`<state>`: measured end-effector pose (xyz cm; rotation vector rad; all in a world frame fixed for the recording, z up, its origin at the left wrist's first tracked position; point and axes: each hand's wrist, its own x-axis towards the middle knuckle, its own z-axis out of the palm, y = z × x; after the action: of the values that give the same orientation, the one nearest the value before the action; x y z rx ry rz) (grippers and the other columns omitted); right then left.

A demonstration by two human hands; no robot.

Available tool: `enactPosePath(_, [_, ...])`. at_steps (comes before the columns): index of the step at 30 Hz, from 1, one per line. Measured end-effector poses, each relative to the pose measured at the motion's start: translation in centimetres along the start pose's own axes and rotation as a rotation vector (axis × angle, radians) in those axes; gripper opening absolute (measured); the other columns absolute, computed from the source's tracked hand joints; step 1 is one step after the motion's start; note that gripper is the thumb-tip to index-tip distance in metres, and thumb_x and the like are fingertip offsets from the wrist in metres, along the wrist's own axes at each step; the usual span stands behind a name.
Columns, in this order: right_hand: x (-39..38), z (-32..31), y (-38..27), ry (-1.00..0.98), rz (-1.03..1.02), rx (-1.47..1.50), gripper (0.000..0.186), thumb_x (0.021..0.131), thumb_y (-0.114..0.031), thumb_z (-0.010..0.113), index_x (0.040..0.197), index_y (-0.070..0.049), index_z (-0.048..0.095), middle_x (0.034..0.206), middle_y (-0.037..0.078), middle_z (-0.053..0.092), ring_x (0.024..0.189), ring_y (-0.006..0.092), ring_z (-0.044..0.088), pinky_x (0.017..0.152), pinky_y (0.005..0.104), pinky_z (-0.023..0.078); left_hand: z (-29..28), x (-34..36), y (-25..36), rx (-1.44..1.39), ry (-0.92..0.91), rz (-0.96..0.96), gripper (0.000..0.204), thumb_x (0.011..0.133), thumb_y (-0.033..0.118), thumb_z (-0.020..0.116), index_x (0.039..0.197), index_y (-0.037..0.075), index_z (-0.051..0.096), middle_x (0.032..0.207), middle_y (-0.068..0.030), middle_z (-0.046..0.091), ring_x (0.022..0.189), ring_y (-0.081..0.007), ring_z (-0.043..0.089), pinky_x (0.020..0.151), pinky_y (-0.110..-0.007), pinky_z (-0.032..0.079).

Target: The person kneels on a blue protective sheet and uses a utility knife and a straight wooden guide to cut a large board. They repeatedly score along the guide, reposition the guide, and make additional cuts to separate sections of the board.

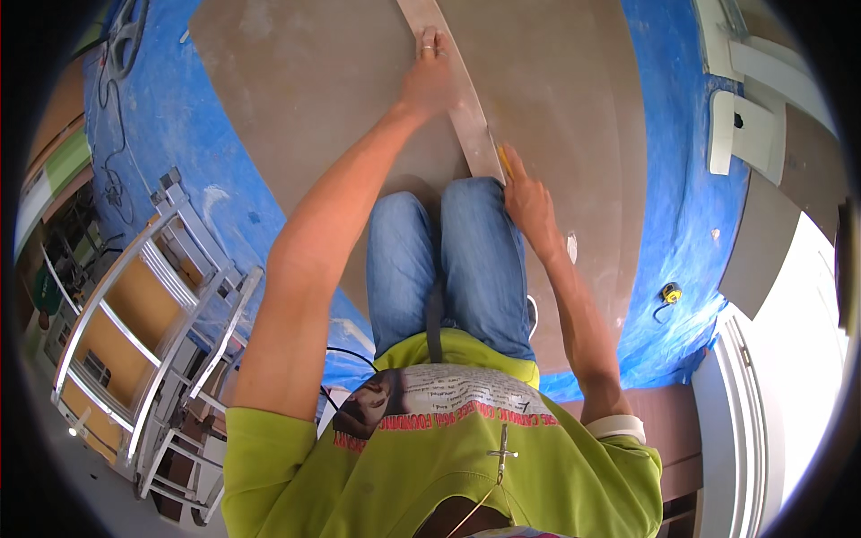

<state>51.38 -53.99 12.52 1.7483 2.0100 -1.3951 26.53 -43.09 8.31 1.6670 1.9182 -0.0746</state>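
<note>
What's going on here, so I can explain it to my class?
Someone is crouched or kneeling over a large brown board that lies on blue sheeting. Their left hand rests on a long pale strip laid across it. Their right hand holds a slim yellow tool against or close beside the strip's right edge, near the knee.

The sheet [574,108] lies on the tarp [677,161]. The strip [468,112] lies on the sheet, its near end at the right knee [475,202]. The left grip [430,76] rests on the strip; the right grip [529,202], with the cutter [505,161], is just right of its near end. Left of the sheet are the ladder [130,332] and, beyond it, the cable [113,191]; right, the tape measure [670,292].
</note>
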Motion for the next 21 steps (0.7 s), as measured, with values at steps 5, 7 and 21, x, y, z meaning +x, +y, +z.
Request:
enactPosePath(5, [-1.8, 0.3, 1.2, -0.039, 0.043, 0.005, 0.063, 0.097, -0.011, 0.052, 0.155, -0.024, 0.033, 0.081, 0.032, 0.066, 0.076, 0.0532, 0.063, 0.073, 0.062, 0.051, -0.5, -0.1, 0.6, 0.02, -0.063, -0.042, 0.128, 0.064, 0.023, 0.093, 0.157, -0.007, 0.012, 0.167, -0.0196, 0.005, 0.154, -0.0345, 0.015, 0.113, -0.042, 0.046])
enactPosePath(7, [-2.2, 0.4, 1.5, -0.046, 0.042, 0.014, 0.063, 0.097, -0.011, 0.052, 0.155, -0.024, 0.033, 0.082, 0.032, 0.066, 0.077, 0.0536, 0.063, 0.073, 0.0622, 0.051, -0.5, 0.0, 0.5, 0.021, -0.078, -0.052, 0.127, 0.064, 0.024, 0.093, 0.157, -0.007, 0.012, 0.167, -0.0196, 0.005, 0.155, -0.0343, 0.014, 0.113, -0.042, 0.046])
enactPosePath(21, [-5.8, 0.4, 3.4, -0.092, 0.081, 0.042, 0.059, 0.098, -0.011, 0.048, 0.154, -0.023, 0.037, 0.078, 0.033, 0.064, 0.075, 0.053, 0.063, 0.069, 0.0612, 0.05, 2.0, 0.9, -1.3, 0.103, 0.038, 0.023, 0.127, 0.063, 0.026, 0.094, 0.156, -0.009, 0.014, 0.167, -0.0203, 0.006, 0.155, -0.0336, 0.014, 0.114, -0.041, 0.045])
